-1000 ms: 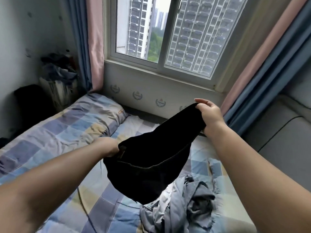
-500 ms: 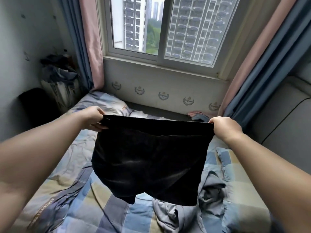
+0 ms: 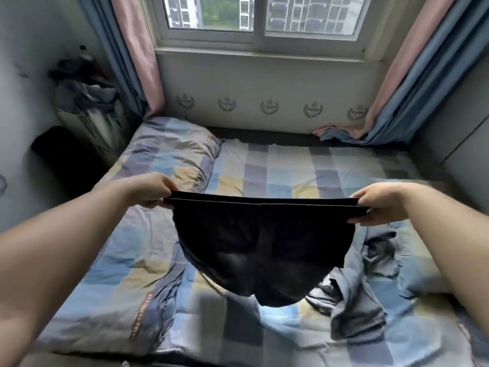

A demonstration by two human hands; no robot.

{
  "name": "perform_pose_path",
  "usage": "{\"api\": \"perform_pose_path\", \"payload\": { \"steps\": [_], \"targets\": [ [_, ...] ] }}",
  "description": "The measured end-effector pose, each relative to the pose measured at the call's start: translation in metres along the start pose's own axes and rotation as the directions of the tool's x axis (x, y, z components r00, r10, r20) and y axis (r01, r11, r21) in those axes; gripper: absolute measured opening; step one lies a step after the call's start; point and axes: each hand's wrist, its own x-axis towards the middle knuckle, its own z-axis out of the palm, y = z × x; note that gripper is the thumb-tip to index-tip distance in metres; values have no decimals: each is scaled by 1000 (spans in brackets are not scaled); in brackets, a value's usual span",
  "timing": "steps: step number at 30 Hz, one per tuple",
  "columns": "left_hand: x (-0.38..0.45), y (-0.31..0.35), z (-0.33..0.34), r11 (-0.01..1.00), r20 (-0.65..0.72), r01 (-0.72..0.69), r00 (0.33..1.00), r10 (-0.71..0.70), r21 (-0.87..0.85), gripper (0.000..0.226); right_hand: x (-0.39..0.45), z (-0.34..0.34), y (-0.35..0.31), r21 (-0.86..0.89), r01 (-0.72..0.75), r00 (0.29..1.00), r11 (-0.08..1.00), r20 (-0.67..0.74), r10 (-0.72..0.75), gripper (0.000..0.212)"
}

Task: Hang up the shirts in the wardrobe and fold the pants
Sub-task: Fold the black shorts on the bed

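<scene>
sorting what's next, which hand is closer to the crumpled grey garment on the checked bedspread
Right. The right hand grips the black shorts waistband almost directly above the crumpled grey garment. The left hand holds the opposite end, well off to its left.

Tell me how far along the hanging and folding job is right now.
Done: nothing shows as finished; no folded pants or hung shirts are in view. In hand: the left hand and right hand hold black shorts stretched by the waistband above the checkered bed, not yet folded. Left: a crumpled grey garment lies on the bed at the right, still to be sorted. No wardrobe is visible.
</scene>
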Motion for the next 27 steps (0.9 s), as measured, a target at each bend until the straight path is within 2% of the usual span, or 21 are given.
{"api": "perform_pose_path", "payload": {
  "steps": [3, 6, 10, 13, 18, 21, 24, 27],
  "targets": [
    [21, -17, -11, 985, -6, 35, 999, -37, -169, 41, 20, 30, -2, 132, -50, 998, 990, -20, 53, 34],
    [44, -33, -15, 947, -35, 53, 997, -68, -318, 39, 51, 58, -10, 232, -13, 988, 973, -145, 48, 33],
    [73, -34, -30, 885, -108, -29, 994, -24, -465, 36, 87, 77, -35, 276, 176, 929, 945, -363, -67, 32],
    [85, -17, -56, 817, -176, -133, 984, 39, -560, 32, 93, 69, -72, 214, 349, 858, 912, -464, -219, 33],
    [82, 32, -98, 755, -335, -380, 915, 223, -534, 31, 66, 38, -131, 185, 589, 696, 787, -611, -377, 40],
    [74, 50, -108, 731, -418, -480, 862, 289, -485, 32, 43, 29, -137, 158, 679, 607, 717, -671, -426, 40],
    [62, 41, -92, 776, -467, -537, 808, 360, -331, 31, 33, 36, -109, 86, 678, 577, 730, -677, -456, 38],
    [61, 4, -51, 859, -448, -512, 771, 452, -15, 29, 43, 56, -58, -123, 532, 614, 837, -625, -482, 36]
  ]
}}
